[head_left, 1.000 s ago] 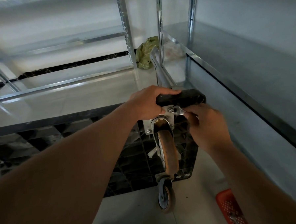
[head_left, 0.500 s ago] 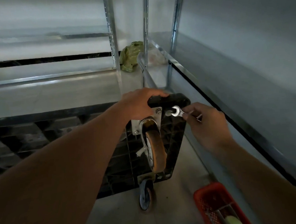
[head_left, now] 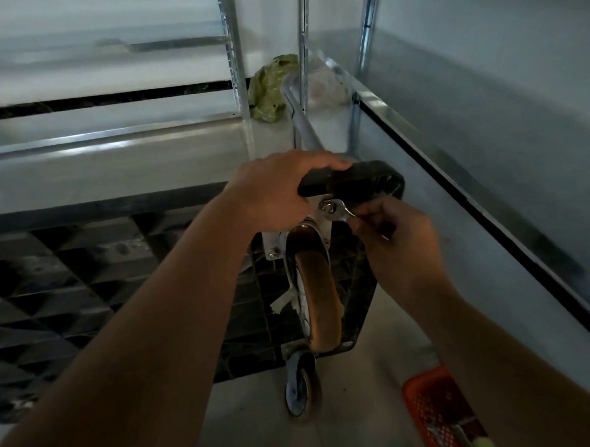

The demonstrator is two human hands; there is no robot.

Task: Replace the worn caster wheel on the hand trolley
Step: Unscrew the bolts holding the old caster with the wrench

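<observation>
Metal shelving (head_left: 111, 137) runs across the back and down the right, over a pale floor where the hand trolley (head_left: 86, 302) stands tipped on its edge, ribbed black underside facing the camera. Compared with half a second ago, the view sits closer and lower on the trolley's corner, and the spanner has swung from pointing out to the right down to a lower-right slant.

From the left, the left hand (head_left: 271, 190) reaches in on a nearly straight forearm and grips the trolley's top corner, thumb over the black edge and fingers curled behind it. Just right of it, the worn caster wheel (head_left: 320, 307) hangs in its steel bracket (head_left: 301, 236), brown tread toward the camera, its long axis running top to bottom. A second small wheel (head_left: 300, 390) touches the floor below.

The spanner (head_left: 337, 211) has its head seated on the bracket's upper bolt. The right hand (head_left: 397, 238) pinches its handle, fingers curled tight, wrist bent inward. An orange basket (head_left: 429, 407) sits at the lower right.
</observation>
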